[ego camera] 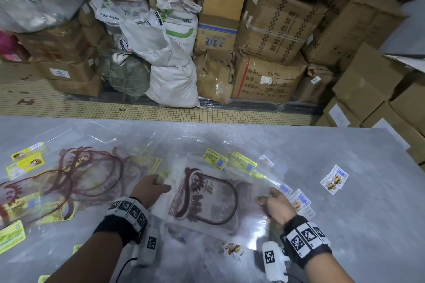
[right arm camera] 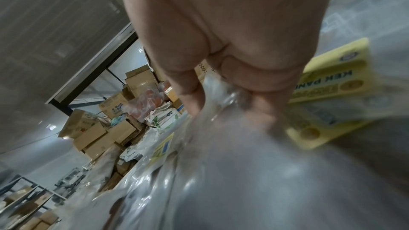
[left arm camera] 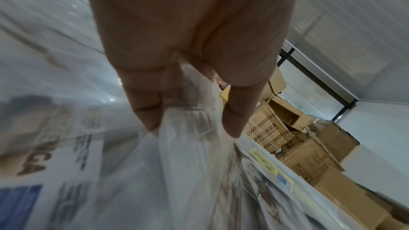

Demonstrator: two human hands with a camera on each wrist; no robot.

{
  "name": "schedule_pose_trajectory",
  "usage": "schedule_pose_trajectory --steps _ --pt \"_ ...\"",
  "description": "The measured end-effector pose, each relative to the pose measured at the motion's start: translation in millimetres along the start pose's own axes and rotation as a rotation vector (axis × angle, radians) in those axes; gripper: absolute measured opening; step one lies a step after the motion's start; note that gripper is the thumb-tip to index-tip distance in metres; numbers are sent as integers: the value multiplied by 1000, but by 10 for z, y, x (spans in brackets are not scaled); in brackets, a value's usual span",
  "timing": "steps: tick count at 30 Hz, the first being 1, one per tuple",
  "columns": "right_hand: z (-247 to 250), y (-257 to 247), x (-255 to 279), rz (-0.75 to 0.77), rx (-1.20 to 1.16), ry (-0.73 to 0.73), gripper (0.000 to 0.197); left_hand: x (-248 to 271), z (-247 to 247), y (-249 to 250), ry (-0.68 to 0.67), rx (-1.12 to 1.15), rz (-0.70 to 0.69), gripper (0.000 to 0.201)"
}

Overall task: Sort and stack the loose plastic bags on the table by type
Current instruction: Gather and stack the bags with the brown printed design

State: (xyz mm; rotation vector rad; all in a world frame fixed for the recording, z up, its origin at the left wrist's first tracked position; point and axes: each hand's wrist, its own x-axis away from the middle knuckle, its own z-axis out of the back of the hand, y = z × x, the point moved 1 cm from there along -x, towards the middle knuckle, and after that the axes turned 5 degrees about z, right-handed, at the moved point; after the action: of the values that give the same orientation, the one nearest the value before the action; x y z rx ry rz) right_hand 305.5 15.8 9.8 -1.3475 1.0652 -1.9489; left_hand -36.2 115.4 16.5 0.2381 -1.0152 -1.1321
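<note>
Hands pinch opposite edges of one clear plastic bag printed with a brown arch [ego camera: 207, 200]: left hand [ego camera: 150, 188] and right hand [ego camera: 274, 205], above the grey table [ego camera: 356, 225].

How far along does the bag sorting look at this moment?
Early to midway. Done: a loose overlapping pile of brown-print bags lies at the table's left. In hand: left hand and right hand hold one brown-print bag by its side edges. Left: yellow-label bags and small white-label bags lie scattered, unstacked.
</note>
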Motion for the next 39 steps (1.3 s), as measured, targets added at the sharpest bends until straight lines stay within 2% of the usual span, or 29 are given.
schedule_pose_trajectory --steps 1,3,6,8,10,13,17,22,26,27,30,32,34,36,39 --pt "-17 0 22 12 -29 -4 25 -25 9 17 -3 -27 6 49" --pt "-40 6 22 21 -80 10 25 -12 27 92 -17 -70 15 62" --pt "-57 45 16 28 -98 43 25 -22 11 127 -57 -105 16 54" --pt "-45 82 23 22 -96 58 16 -12 -3 128 -54 -114 27 51" --pt "-43 106 37 16 -96 57 11 15 -29 127 -48 -113 30 58" --pt "-66 89 90 16 -108 45 17 76 -95 137 -40 -131 -4 65" --pt "-88 119 92 24 -76 -7 26 88 -106 86 10 -97 5 58" --pt "-17 138 122 -29 -9 12 24 32 -48 -3 16 -26 50 45" --pt "-57 161 133 39 -17 45 36 57 -85 43 11 11 41 57" --pt "-71 142 139 53 -22 58 37 62 -89 50 6 24 36 55" --pt "-94 104 155 91 -71 119 33 44 -85 8 -20 100 5 22" --pt "-103 106 155 89 -126 137 24 55 -77 -31 -28 154 -13 14" --pt "-111 94 142 57 -132 108 15 48 -84 -79 -28 212 1 14" --pt "-103 62 131 18 -71 48 9 93 -73 -88 -12 258 10 23" --pt "-91 8 143 14 -20 28 20 142 -53 -158 -40 250 -11 23"
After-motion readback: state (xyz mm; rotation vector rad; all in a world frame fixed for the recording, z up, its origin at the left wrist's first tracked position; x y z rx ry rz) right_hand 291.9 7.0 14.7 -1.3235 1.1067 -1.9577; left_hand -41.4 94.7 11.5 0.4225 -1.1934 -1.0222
